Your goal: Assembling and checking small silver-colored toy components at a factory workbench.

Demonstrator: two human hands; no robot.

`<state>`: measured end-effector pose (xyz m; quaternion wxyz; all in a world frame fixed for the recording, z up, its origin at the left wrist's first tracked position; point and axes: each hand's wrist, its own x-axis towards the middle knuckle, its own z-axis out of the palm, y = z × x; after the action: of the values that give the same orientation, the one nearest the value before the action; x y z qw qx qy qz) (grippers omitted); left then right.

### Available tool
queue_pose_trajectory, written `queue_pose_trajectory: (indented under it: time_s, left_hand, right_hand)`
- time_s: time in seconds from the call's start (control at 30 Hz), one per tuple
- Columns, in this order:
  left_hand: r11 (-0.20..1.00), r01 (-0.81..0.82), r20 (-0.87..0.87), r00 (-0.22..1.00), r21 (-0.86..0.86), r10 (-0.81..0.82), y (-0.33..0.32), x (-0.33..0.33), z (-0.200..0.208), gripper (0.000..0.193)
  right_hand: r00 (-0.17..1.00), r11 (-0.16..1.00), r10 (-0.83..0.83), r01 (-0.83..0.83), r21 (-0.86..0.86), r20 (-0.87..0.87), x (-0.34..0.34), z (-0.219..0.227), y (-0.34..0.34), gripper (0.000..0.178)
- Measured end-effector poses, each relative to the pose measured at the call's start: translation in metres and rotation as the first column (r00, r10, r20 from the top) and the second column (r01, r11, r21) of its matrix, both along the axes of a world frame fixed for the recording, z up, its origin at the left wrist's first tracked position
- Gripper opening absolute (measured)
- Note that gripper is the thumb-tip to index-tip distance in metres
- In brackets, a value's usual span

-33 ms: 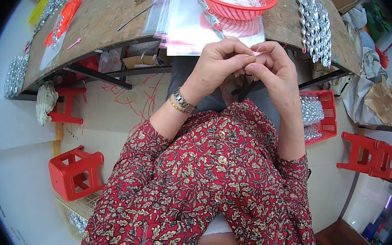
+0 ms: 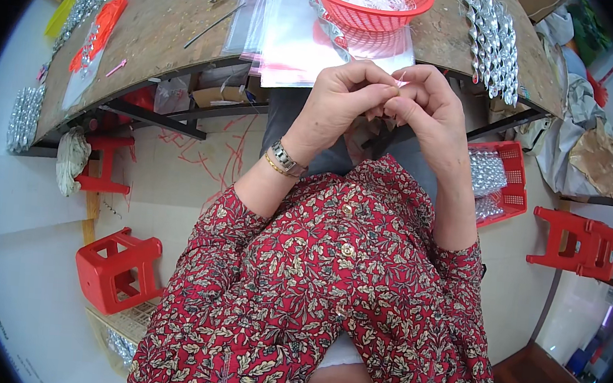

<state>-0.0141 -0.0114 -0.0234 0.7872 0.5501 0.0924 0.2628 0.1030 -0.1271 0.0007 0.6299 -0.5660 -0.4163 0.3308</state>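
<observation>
My left hand [image 2: 339,105] and my right hand [image 2: 433,114] meet just off the table's near edge, both closed with thumbs and forefingers pinched together. Between the fingertips shows a thin pale thread [image 2: 402,79]; its lower part is hidden by the fingers. A twisted silver foil strip [image 2: 329,29] runs down the table and ends close to my left hand's knuckles. Beyond the hands, a red plastic basket [image 2: 317,6] holds a coil of whitish-pink thread. It stands on a stack of clear plastic bags [image 2: 283,58] at the edge.
More twisted silver strips [image 2: 492,47] lie at the table's right. An orange-red bag [image 2: 106,24] and a pink clip-like piece [image 2: 117,68] are on the left. Red stools [image 2: 119,270] stand on the floor, and a red crate [image 2: 515,184] with silver pieces sits by my right arm.
</observation>
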Motion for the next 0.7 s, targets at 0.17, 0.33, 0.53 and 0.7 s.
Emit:
queue_pose_trajectory:
  time_s: [0.17, 0.33, 0.53, 0.7]
  left_hand:
    - [0.989, 0.005, 0.001, 1.000, -0.146, -0.005, -0.0015, -0.0003, -0.0021, 0.011]
    - [0.990, -0.005, -0.019, 1.000, -0.142, 0.003, -0.0025, -0.0007, 0.0003, 0.009]
    - [0.998, -0.057, -0.057, 0.997, -0.009, 0.057, -0.0035, -0.0011, 0.0033, 0.009]
    - [0.996, -0.069, -0.055, 0.996, 0.048, 0.071, -0.0037, -0.0014, 0.0022, 0.009]
  right_hand:
    - [1.000, 0.999, 0.000, 0.001, 0.039, -0.009, -0.0019, 0.0010, 0.0003, 0.018]
    - [1.000, 0.999, -0.022, 0.022, 0.031, 0.006, -0.0019, -0.0002, 0.0008, 0.018]
    - [0.998, 0.998, -0.062, 0.061, 0.028, 0.024, -0.0022, -0.0005, 0.0007, 0.016]
    - [0.989, 0.992, -0.116, 0.112, 0.050, 0.088, -0.0006, -0.0028, 0.0011, 0.013]
